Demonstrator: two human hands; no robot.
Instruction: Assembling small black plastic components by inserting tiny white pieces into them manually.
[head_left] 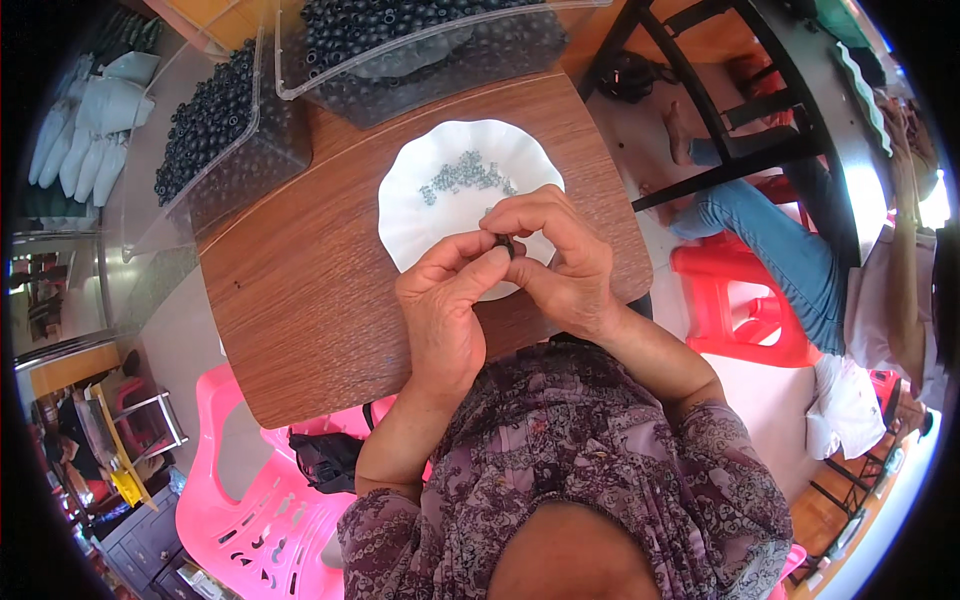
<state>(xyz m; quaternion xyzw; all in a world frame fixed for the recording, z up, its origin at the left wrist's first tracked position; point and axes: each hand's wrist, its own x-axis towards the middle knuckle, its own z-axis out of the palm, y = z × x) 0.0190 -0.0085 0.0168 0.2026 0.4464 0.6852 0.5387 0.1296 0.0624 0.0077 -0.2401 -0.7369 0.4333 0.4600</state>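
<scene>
My left hand point(447, 305) and my right hand point(567, 262) meet over the near rim of a white scalloped plate point(402, 190). Between their fingertips is a small dark ring-like piece point(505, 243), pinched from both sides and partly covered by the fingers. Small pale greenish, see-through pieces point(468, 172) lie loosely grouped on the far half of the plate. What these pieces are is too small to tell. The plate rests on a brown wood-grain table point(310, 290).
Beyond the plate, a clear plastic bin point(425, 82) holds many dark ring-like pieces; a second clear bin point(268, 150) stands left of it. A pink chair point(215, 480) is at the near left. To the right, a person in jeans point(770, 225) sits near a red stool point(715, 290).
</scene>
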